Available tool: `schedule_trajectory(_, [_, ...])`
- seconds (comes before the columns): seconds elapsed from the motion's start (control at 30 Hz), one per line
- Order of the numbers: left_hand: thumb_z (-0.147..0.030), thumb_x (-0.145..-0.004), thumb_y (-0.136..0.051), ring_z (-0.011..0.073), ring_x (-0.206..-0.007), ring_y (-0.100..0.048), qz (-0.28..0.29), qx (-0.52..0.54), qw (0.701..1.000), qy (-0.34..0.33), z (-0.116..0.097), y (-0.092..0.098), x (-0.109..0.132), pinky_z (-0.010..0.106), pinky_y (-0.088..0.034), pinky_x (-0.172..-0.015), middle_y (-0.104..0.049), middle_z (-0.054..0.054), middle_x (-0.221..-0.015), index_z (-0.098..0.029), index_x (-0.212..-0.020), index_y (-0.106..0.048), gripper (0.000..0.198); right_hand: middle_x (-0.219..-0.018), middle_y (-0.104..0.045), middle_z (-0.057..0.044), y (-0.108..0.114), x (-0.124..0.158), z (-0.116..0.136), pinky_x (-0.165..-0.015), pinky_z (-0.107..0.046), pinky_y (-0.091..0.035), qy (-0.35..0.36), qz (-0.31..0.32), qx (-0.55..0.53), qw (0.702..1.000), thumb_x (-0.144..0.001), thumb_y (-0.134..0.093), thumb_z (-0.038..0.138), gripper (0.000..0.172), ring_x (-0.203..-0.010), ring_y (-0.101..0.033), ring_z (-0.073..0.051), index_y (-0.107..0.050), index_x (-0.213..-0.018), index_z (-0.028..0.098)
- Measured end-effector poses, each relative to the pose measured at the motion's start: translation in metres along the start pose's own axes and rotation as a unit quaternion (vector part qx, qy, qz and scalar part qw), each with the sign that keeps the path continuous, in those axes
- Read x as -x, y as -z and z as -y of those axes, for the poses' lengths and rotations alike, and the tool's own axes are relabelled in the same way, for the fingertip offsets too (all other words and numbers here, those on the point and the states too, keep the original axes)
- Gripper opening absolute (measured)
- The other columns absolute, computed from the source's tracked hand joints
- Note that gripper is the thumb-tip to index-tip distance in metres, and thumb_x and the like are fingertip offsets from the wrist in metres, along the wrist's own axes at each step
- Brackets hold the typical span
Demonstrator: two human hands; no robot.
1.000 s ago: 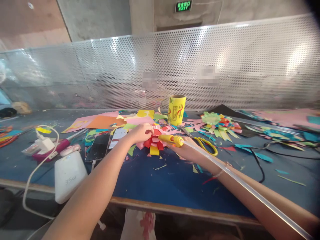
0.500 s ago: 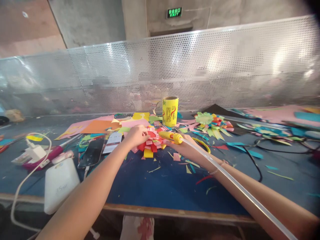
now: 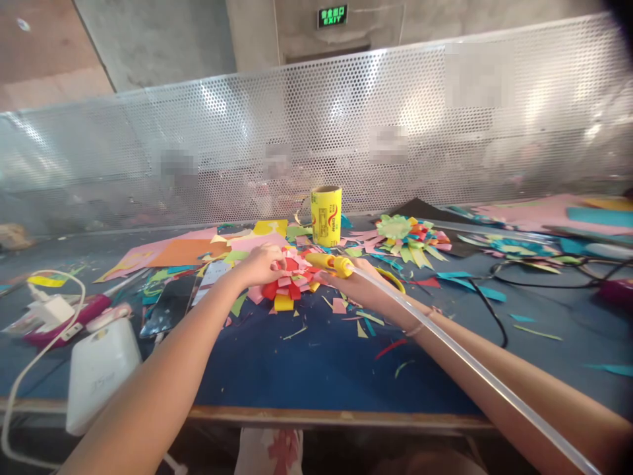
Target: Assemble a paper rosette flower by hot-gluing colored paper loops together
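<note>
Fingers of the left hand [image 3: 263,262]: bent, against the left side of a red, pink and yellow paper flower [image 3: 291,288]; whether they pinch a petal cannot be told. Fingers of the right hand [image 3: 360,280]: closed around a yellow glue gun [image 3: 329,262], its front end at the flower's right side. A clear rod [image 3: 445,340] runs from its rear over the right forearm. The flower sits between both hands, above the blue table [image 3: 316,376]. At the table's front edge, left, lies a white power bank [image 3: 103,376]; beyond it, a dark phone [image 3: 167,305]. Behind the flower stands a yellow tube [image 3: 326,216], upright, with a green paper rosette [image 3: 394,227] to its right. Farther back: a perforated metal screen [image 3: 326,132], then a lit exit sign [image 3: 333,16].
</note>
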State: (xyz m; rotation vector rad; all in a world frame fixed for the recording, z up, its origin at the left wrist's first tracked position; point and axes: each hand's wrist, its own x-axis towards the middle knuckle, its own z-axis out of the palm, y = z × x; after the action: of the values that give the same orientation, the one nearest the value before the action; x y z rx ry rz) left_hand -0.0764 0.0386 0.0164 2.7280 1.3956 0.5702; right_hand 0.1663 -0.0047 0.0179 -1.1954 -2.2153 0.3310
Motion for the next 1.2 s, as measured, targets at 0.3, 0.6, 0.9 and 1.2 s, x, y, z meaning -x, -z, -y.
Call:
schedule_trajectory(0.3, [-0.018, -0.07, -0.059, 0.0138, -0.064, -0.046, 0.03, -0.015, 0.999, -0.003, -0.009, 0.001, 0.0, 0.027, -0.039, -0.063, -0.05, 0.001, -0.06, -0.018, -0.053, -0.057, 0.017, -0.096, -0.071, -0.006, 0.003, -0.001, 0.002, -0.071, -0.03, -0.049, -0.028, 0.016, 0.013, 0.999, -0.085, -0.049, 0.032, 0.029, -0.084, -0.065, -0.024, -0.069, -0.104, 0.021])
schedule_trajectory(0.6, [-0.012, -0.071, -0.055, 0.0171, -0.071, -0.049, 0.043, -0.119, 0.992, -0.017, -0.011, 0.0, 0.002, 0.03, -0.038, -0.066, -0.055, 0.004, -0.061, -0.016, -0.054, -0.063, 0.018, -0.084, -0.072, -0.005, 0.0, -0.002, -0.004, -0.065, -0.032, -0.051, -0.051, 0.009, 0.016, 0.999, -0.082, -0.05, 0.038, 0.029, -0.077, -0.067, -0.025, -0.07, -0.097, 0.024])
schedule_trajectory(0.9, [-0.019, -0.076, -0.06, 0.0144, -0.071, -0.055, -0.03, 0.041, 0.998, 0.033, -0.003, -0.001, 0.003, 0.026, -0.042, -0.064, -0.062, 0.003, -0.073, -0.017, -0.066, -0.066, 0.012, -0.099, -0.072, -0.004, 0.003, -0.001, -0.001, -0.07, -0.031, -0.05, -0.016, 0.026, 0.011, 0.999, -0.086, -0.049, 0.036, 0.032, -0.086, -0.066, -0.024, -0.067, -0.111, 0.026])
schedule_trajectory(1.2, [-0.032, -0.086, -0.056, 0.0152, -0.074, -0.055, -0.034, 0.035, 0.999, -0.013, -0.008, -0.006, 0.0, 0.027, -0.042, -0.066, -0.062, 0.003, -0.077, -0.019, -0.074, -0.069, 0.021, -0.101, -0.07, -0.004, -0.005, -0.001, -0.007, -0.073, -0.025, -0.046, 0.093, 0.027, 0.007, 0.995, -0.088, -0.051, 0.029, 0.027, -0.086, -0.063, -0.018, -0.069, -0.107, 0.021])
